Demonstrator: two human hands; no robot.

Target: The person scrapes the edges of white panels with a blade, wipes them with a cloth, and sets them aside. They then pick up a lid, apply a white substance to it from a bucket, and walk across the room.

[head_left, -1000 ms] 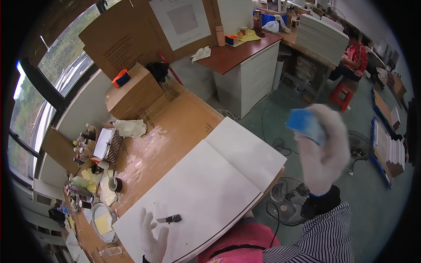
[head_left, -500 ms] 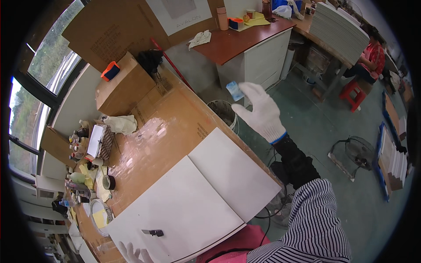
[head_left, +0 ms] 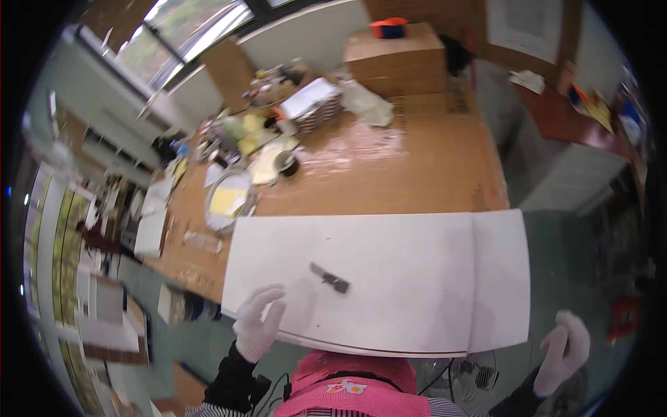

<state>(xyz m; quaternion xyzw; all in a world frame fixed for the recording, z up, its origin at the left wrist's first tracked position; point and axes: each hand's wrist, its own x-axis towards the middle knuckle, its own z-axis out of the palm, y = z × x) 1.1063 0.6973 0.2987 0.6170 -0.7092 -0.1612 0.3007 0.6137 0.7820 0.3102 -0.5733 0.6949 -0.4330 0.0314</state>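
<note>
The left hand point(head_left: 258, 323) is resting open, fingers spread, on the near edge of the white board point(head_left: 389, 278); the right hand point(head_left: 564, 351) is hanging loosely curled, empty, off the board's near right corner. A dark utility knife point(head_left: 329, 278) is lying just beyond the left hand, its long axis running diagonally from far left to near right

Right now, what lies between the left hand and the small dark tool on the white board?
Only bare white board lies between the left hand and the dark tool, as the head view shows.
</note>
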